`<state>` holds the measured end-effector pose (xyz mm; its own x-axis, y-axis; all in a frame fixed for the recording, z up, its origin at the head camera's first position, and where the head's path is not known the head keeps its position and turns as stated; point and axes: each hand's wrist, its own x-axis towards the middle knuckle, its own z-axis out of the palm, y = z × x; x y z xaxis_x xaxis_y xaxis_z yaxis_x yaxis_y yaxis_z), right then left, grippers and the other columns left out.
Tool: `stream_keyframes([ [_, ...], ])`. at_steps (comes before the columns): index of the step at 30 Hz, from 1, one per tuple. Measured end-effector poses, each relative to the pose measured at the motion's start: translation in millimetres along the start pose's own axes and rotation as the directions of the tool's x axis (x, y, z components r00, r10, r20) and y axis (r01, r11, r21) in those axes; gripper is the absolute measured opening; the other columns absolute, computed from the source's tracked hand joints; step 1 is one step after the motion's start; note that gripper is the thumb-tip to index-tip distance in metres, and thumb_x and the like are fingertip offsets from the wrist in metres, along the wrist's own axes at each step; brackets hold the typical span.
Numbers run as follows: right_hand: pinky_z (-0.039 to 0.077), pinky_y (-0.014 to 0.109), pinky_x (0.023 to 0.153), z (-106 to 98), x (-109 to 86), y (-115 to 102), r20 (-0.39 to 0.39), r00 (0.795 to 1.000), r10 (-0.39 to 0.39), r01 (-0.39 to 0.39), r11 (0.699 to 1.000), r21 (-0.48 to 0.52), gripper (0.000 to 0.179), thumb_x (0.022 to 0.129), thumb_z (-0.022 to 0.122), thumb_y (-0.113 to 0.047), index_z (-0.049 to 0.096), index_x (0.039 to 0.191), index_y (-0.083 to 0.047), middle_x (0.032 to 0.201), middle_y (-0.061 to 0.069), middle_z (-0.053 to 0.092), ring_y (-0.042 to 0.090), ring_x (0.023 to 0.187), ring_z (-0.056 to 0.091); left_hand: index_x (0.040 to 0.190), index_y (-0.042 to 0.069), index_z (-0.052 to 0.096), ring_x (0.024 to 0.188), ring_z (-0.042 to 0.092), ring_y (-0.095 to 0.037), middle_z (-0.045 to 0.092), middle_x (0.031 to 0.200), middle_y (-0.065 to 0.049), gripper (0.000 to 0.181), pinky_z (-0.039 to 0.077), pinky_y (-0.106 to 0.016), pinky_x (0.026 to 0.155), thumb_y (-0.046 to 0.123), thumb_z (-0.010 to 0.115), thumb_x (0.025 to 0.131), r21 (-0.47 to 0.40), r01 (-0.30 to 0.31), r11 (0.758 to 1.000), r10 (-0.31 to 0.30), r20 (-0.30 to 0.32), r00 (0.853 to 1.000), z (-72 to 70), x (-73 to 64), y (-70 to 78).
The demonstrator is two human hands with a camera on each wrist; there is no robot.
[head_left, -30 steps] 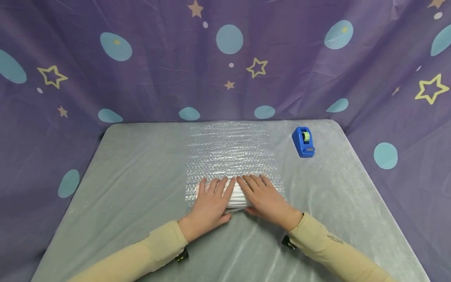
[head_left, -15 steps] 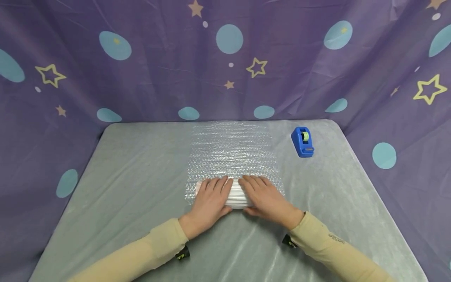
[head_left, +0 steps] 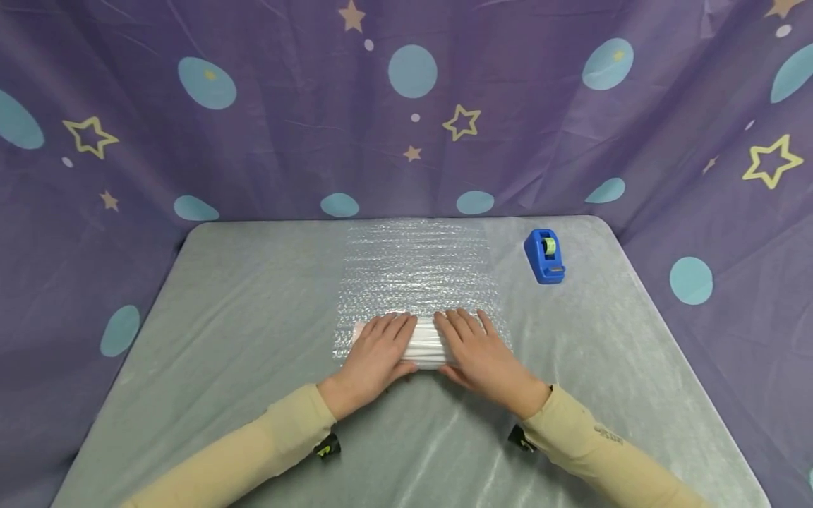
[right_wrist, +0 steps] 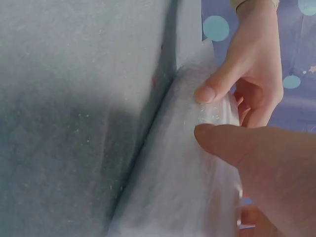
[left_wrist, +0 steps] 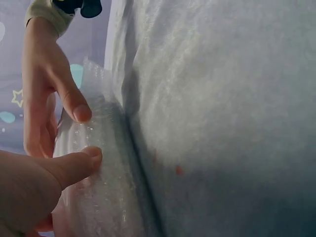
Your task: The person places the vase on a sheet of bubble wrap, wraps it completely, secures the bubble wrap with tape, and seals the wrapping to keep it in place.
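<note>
A white ridged bundle (head_left: 427, 344) lies at the near end of a sheet of clear bubble wrap (head_left: 416, 261), whose near end is folded over its front. My left hand (head_left: 375, 353) grips the bundle's left part, fingers over the top and far side, thumb on the near side. On the right part, my right hand (head_left: 479, 360) holds it the same way, with a gap between the hands. In the left wrist view the left thumb (left_wrist: 81, 165) presses on the wrap; in the right wrist view so does the right thumb (right_wrist: 219, 138). What the bundle consists of I cannot tell.
A blue tape dispenser (head_left: 545, 255) with a roll of tape stands at the back right of the grey cloth-covered table (head_left: 254, 296). The flat bubble wrap reaches to the table's back edge. Behind and at the sides hangs a purple curtain (head_left: 286, 141) with stars and dots.
Both hands' outstretched fingers have drawn in over the bundle. The bundle has shifted slightly away from the person, and the wrap's loose near edge no longer shows below it.
</note>
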<state>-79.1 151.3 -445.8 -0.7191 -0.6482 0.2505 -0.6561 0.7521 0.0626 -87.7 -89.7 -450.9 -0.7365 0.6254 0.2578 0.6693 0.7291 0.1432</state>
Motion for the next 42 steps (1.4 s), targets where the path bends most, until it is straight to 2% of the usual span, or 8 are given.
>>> stream_keyframes([
  [6,0.042,0.064,0.110,-1.5,-0.8,-6.7,-0.011,1.000,0.024,-0.024,0.999,-0.031,0.087,0.088,0.082,-0.041,0.042,0.152,0.002,0.143,0.025,0.056,0.044,0.133,0.055,0.146,-0.006,0.050,0.130,0.056,-0.044,0.058,0.142,-0.025,0.078,0.043,-0.060,0.111,0.042,0.079,0.090,-0.069,-0.004,0.998,0.007,0.039,0.999,-5.4,4.9,-3.7],
  [12,0.034,0.067,0.115,-0.3,-0.6,-15.0,0.030,0.999,0.026,-0.025,0.998,-0.050,0.099,0.087,0.081,-0.048,0.035,0.157,0.004,0.153,0.029,0.046,0.046,0.143,0.044,0.145,-0.008,0.050,0.130,0.057,-0.045,0.058,0.142,-0.026,0.078,0.043,-0.060,0.111,0.041,0.078,0.090,-0.108,-0.010,0.994,0.018,0.070,0.997,-10.2,11.2,-7.2],
  [16,0.031,0.067,0.117,4.8,0.8,-18.3,0.045,0.999,-0.004,0.008,0.997,-0.077,0.107,0.083,0.084,-0.052,0.033,0.158,0.004,0.157,0.031,0.040,0.047,0.148,0.038,0.146,-0.011,0.049,0.132,0.054,-0.048,0.057,0.143,-0.029,0.078,0.041,-0.063,0.112,0.040,0.076,0.093,-0.133,0.003,0.991,0.011,0.110,0.994,-12.9,13.4,-8.6],
  [22,0.030,0.065,0.118,13.4,2.9,-18.9,0.025,1.000,-0.007,0.010,0.992,-0.122,0.118,0.077,0.088,-0.053,0.028,0.159,0.008,0.161,0.031,0.035,0.045,0.150,0.036,0.148,-0.011,0.045,0.135,0.050,-0.049,0.054,0.146,-0.029,0.077,0.037,-0.065,0.114,0.040,0.072,0.097,-0.129,0.027,0.991,-0.005,0.163,0.987,-15.1,15.0,-7.8],
  [29,0.026,0.065,0.120,21.7,9.4,-15.7,0.039,0.998,0.045,-0.039,0.987,-0.156,0.132,0.071,0.088,-0.064,0.022,0.161,0.006,0.163,0.030,0.033,0.044,0.152,0.032,0.147,-0.012,0.045,0.134,0.050,-0.049,0.054,0.144,-0.030,0.075,0.036,-0.065,0.114,0.038,0.071,0.098,-0.118,0.006,0.993,0.013,0.159,0.987,-14.9,17.1,-7.3],
  [32,0.032,0.064,0.118,24.7,11.7,-14.5,0.021,0.998,0.056,-0.052,0.984,-0.168,0.134,0.069,0.088,-0.066,0.023,0.161,0.006,0.160,0.029,0.037,0.044,0.148,0.039,0.146,-0.013,0.045,0.132,0.052,-0.048,0.055,0.143,-0.030,0.075,0.038,-0.063,0.113,0.038,0.072,0.097,-0.116,-0.012,0.993,0.029,0.147,0.989,-13.6,18.3,-8.8],
  [36,0.041,0.062,0.112,27.8,13.9,-13.0,-0.029,0.999,0.045,-0.050,0.979,-0.196,0.126,0.073,0.089,-0.059,0.027,0.160,0.006,0.150,0.029,0.048,0.042,0.135,0.051,0.145,-0.014,0.046,0.131,0.053,-0.048,0.056,0.141,-0.031,0.074,0.038,-0.061,0.113,0.037,0.072,0.097,-0.121,-0.033,0.992,0.050,0.139,0.989,-12.7,19.9,-11.0],
  [42,0.047,0.060,0.103,31.0,18.8,-9.5,-0.092,0.996,0.016,-0.036,0.974,-0.224,0.108,0.069,0.091,-0.050,0.044,0.150,0.004,0.128,0.024,0.058,0.039,0.116,0.058,0.149,-0.012,0.043,0.139,0.047,-0.049,0.050,0.148,-0.032,0.076,0.034,-0.063,0.116,0.039,0.069,0.099,-0.140,-0.013,0.990,0.040,0.191,0.981,-12.9,21.7,-14.5],
])
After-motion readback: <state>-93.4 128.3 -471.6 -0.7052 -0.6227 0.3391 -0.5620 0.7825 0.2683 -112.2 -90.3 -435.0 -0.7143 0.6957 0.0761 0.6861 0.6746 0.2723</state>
